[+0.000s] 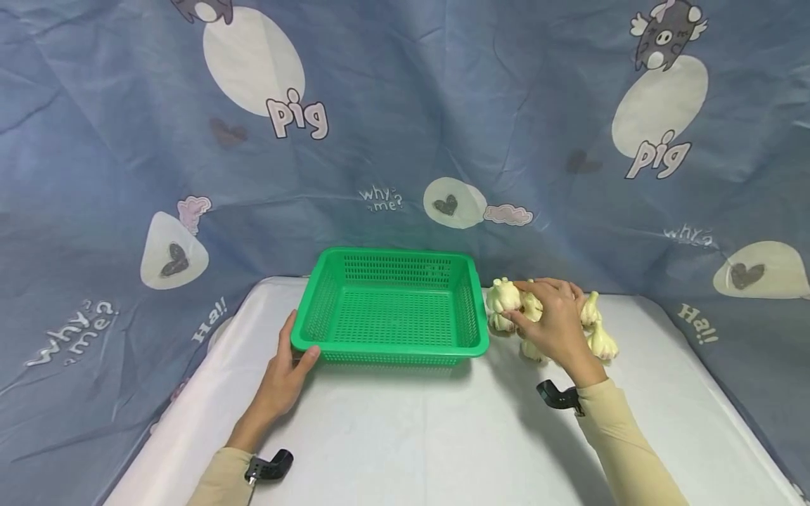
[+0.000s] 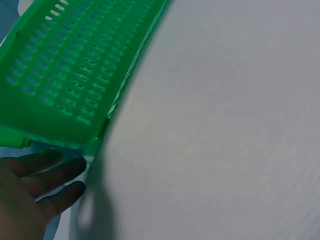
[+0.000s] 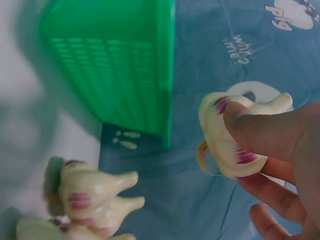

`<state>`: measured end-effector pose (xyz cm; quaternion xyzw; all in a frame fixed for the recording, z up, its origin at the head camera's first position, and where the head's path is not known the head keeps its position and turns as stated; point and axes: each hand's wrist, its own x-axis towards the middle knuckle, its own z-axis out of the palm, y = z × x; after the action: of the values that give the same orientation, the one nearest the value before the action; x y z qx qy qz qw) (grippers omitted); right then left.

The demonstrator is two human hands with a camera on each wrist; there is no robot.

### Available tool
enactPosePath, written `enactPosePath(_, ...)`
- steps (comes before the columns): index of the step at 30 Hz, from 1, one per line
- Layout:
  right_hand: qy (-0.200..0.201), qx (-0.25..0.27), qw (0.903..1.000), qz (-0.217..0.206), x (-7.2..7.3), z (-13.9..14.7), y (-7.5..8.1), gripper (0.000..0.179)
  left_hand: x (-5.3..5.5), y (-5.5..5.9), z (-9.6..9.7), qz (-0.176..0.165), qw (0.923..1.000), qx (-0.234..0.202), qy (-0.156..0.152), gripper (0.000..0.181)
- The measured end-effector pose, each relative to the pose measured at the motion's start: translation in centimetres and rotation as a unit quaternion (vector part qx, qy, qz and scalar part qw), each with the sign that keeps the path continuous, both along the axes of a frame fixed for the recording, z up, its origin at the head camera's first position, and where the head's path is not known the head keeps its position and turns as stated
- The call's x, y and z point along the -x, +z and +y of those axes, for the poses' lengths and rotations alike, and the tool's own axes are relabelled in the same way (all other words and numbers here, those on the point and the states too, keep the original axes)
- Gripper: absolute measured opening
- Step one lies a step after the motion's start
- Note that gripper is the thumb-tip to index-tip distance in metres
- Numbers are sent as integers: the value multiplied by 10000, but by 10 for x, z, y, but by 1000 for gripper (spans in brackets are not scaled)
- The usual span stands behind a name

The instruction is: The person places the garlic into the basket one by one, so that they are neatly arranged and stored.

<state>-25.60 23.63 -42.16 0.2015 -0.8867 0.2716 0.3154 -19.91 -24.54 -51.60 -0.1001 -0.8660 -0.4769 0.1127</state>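
A green slotted plastic basket stands on the white table, its inside bare in the head view. My left hand rests against its front left corner, thumb at the front rim and straight fingers along the left side. Three of those fingers show spread in the left wrist view; the thumb is hidden there. Just right of the basket, my right hand pinches a cream garlic bulb with purple streaks, raised over other bulbs. More garlic bulbs lie under and beyond this hand, partly covered by it.
A blue cloth printed with pigs and words hangs behind and beside the white table. Several garlic bulbs lie close together near the basket's right side. A black wrist strap sits on the left forearm, another on the right.
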Motion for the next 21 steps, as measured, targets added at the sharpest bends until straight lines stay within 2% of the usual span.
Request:
enactPosePath(4,93,80,9999,-95,4,-12,6,52,2,-4,4,-119,9990,-430,-6,82)
enactPosePath(11,294,313,9983,-399,16,-32,12,52,5,-8,10,-164,9962,-850,104,80)
enactPosePath(21,655,670,9873,-1281,43,-61,26,52,4,-9,14,-101,9944,-1036,198,78)
